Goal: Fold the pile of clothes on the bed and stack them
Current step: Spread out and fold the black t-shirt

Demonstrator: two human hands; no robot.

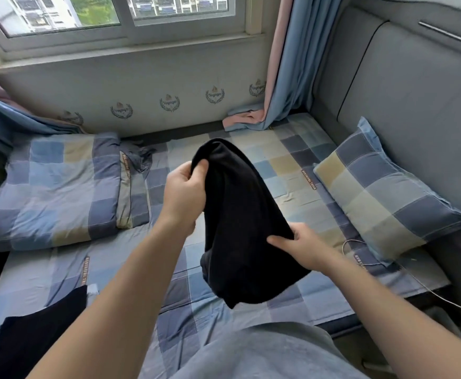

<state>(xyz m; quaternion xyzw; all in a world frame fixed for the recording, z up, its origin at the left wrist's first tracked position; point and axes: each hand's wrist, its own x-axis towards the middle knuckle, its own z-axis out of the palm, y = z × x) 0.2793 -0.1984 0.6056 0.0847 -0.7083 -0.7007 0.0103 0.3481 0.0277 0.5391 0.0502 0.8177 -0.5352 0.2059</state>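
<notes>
A black garment point(240, 225) hangs in the air above the middle of the bed point(292, 170), bunched and draping down. My left hand point(185, 192) grips its upper edge, fingers curled into the cloth. My right hand point(303, 247) pinches the garment lower down on its right side. A second dark garment point(37, 332) lies flat on the bed at the lower left. A small grey-blue piece of clothing point(139, 157) lies crumpled near the wall beside the folded quilt.
A folded checked quilt point(59, 187) lies at the left, a checked pillow point(382, 198) leans at the right against the grey padded headboard point(415, 105). A thin white cable point(443, 299) trails off the bed's right edge. Blue curtains point(287, 77) hang onto the mattress.
</notes>
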